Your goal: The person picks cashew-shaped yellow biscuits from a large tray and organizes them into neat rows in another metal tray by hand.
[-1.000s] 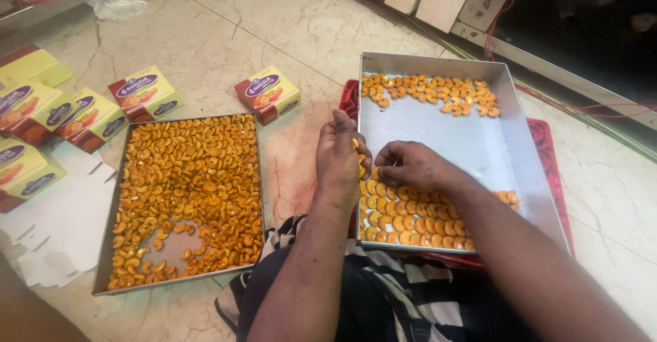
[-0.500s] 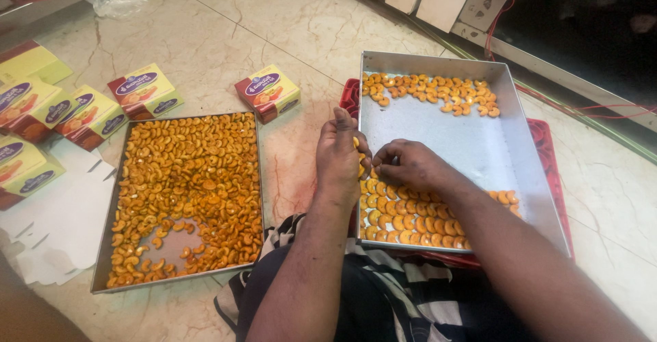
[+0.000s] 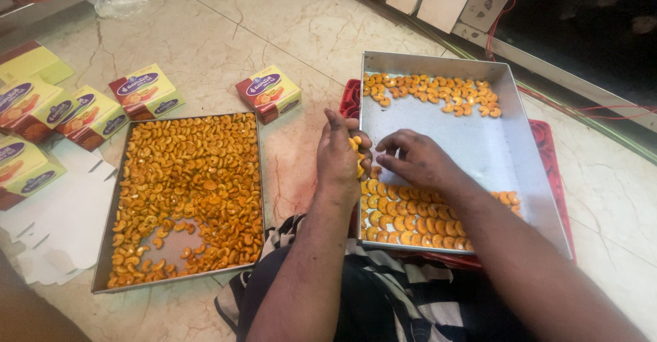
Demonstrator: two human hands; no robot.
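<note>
**Laying orange pieces in rows in the metal tray**

The left hand [image 3: 339, 157] is cupped, its fingers closed around a small clutch of orange pieces [image 3: 356, 156], held just over the near left edge of the deep tray [image 3: 479, 143]. Right beside it, the right hand [image 3: 417, 160] hovers low over the tray, fingertips drawn together as if pinching one piece, though I cannot tell whether anything is between them. Beneath both hands lie neat rows [image 3: 410, 222]; a loose band sits at the far wall. To the left of the left hand is a full flat tray [image 3: 185, 198], with small boxes [image 3: 268, 92] on the floor beyond. The step looks like filling out the rows; the next placement calls for careful alignment. The right forearm hides part of the rows.
</note>
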